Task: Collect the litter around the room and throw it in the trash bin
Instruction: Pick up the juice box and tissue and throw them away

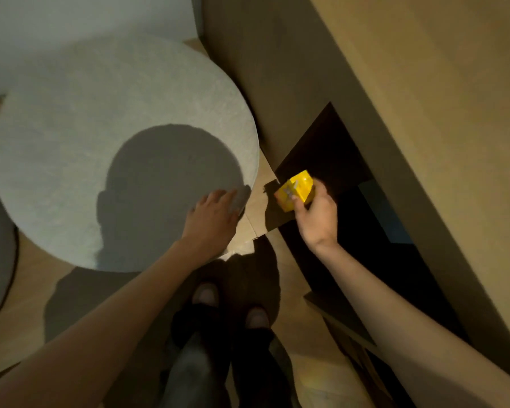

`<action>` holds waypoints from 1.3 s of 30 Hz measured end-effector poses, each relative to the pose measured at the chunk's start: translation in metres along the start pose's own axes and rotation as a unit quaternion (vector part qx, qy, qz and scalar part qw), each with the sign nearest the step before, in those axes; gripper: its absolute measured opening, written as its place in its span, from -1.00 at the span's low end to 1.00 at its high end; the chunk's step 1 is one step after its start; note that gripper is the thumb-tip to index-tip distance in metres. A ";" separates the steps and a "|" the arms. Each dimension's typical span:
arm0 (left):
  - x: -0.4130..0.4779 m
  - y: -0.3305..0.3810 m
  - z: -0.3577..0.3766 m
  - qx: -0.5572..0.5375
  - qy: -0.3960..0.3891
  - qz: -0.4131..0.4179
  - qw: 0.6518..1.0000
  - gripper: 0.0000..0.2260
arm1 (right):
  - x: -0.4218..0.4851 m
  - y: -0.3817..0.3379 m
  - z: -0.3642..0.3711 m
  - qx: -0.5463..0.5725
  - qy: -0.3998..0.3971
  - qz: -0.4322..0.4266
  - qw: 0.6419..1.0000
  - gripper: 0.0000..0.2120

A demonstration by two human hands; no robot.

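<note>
— Where is the litter sitting?
— The right hand (317, 214) is pinching a small yellow carton (297, 190) over the dark cabinet opening (330, 160).
— And the left hand (215, 214)?
— Resting, fingers together, on the round grey fabric pouf's (115, 128) near edge.

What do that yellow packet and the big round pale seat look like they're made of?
Yellow packet: probably thin glossy plastic or foil; it is creased and catches the light in the right hand.
Round seat: seemingly upholstered in pale, matte, nubbly fabric; a fine grainy texture shows, without shine.
</note>
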State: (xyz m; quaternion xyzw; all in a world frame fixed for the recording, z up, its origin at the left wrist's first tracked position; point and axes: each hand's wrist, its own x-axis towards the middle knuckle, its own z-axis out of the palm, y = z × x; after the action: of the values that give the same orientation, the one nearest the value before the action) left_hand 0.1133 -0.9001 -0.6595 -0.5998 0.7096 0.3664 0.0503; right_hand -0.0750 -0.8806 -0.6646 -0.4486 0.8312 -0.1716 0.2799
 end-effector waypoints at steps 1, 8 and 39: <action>-0.011 0.007 -0.009 -0.003 0.004 0.009 1.000 -0.57 | -0.012 -0.005 -0.007 -0.006 -0.002 -0.029 1.000 -0.52; -0.093 0.061 -0.083 -0.016 0.082 0.068 0.994 -0.59 | -0.103 -0.057 -0.096 -0.014 -0.008 -0.149 0.989 -0.43; -0.372 0.501 0.122 0.057 -0.046 0.443 0.893 -0.58 | -0.439 0.294 -0.490 0.145 0.360 0.112 0.915 -0.52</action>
State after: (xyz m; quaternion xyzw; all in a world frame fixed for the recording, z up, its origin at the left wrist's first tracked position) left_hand -0.2740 -0.5204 -0.3282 -0.2017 0.9181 0.3373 -0.0507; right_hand -0.3757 -0.3356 -0.3008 -0.2150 0.8864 -0.4078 0.0416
